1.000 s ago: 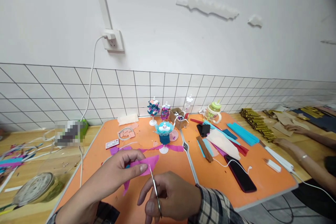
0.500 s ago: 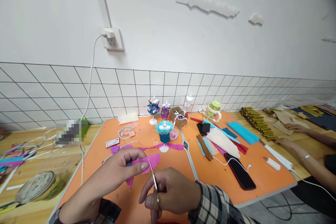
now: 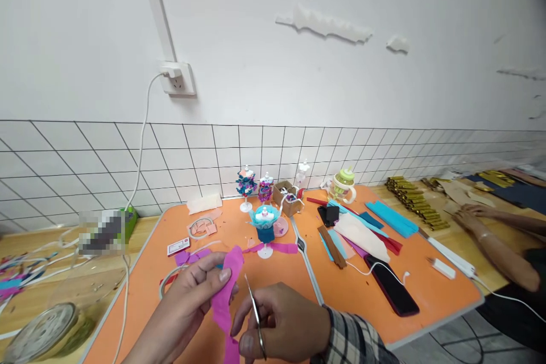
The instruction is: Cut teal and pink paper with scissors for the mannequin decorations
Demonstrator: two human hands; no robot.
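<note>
Magenta strip [image 3: 221, 304] hangs pinched in the left hand [image 3: 194, 293], right hand [image 3: 286, 315] holding scissors [image 3: 255, 308], card [image 3: 178, 247] lettering illegible.

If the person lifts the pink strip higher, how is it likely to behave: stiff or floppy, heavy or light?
The pink strip would probably stay floppy, since it bends and droops below the left hand. It is likely light, because it looks thin and narrow. Its paper-like look suggests that it may crease or tear under a hard pull.
</note>
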